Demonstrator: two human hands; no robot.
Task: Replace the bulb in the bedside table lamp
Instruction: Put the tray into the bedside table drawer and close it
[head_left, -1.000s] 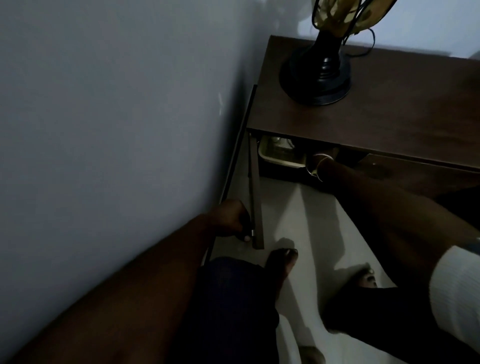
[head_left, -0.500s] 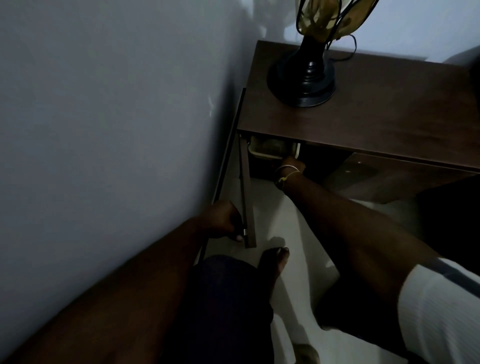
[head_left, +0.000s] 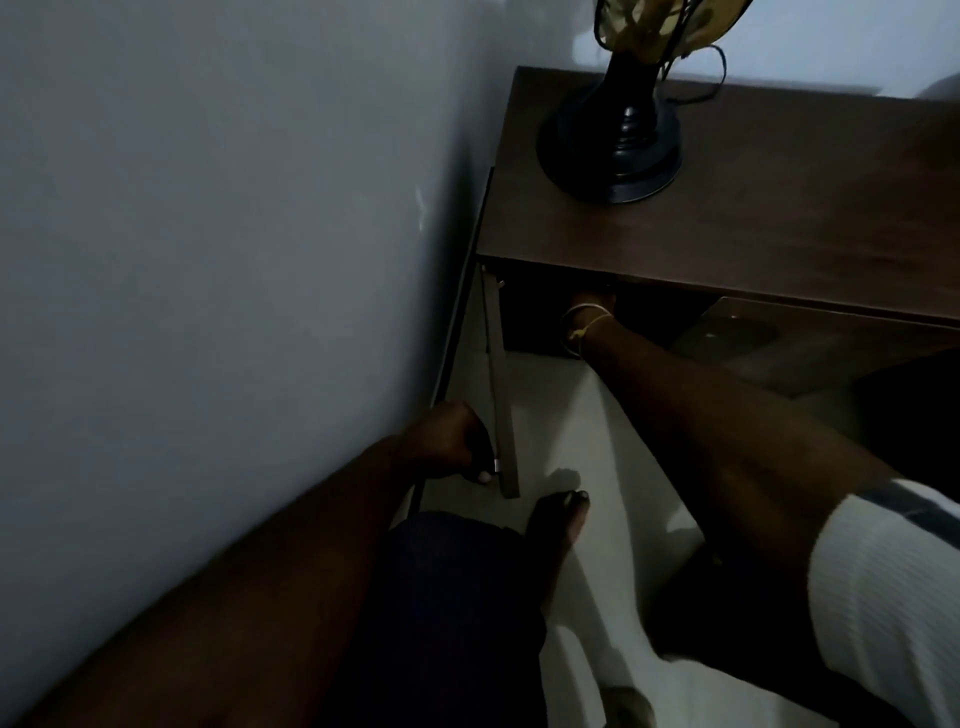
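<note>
A black lamp with a round base stands on the dark wooden bedside table; its patterned shade is cut off at the top edge. No bulb is visible. My left hand grips the handle at the edge of the table's open left door. My right hand reaches into the dark compartment under the tabletop; only its wrist with thin bracelets shows, and the fingers are hidden inside.
A grey wall runs close along the left. A second door stands open to the right. My bare feet and knee are on the pale floor in front of the table.
My right hand has gone deeper into the compartment, so the light container seen inside earlier is out of sight. My left hand stays on the door.
</note>
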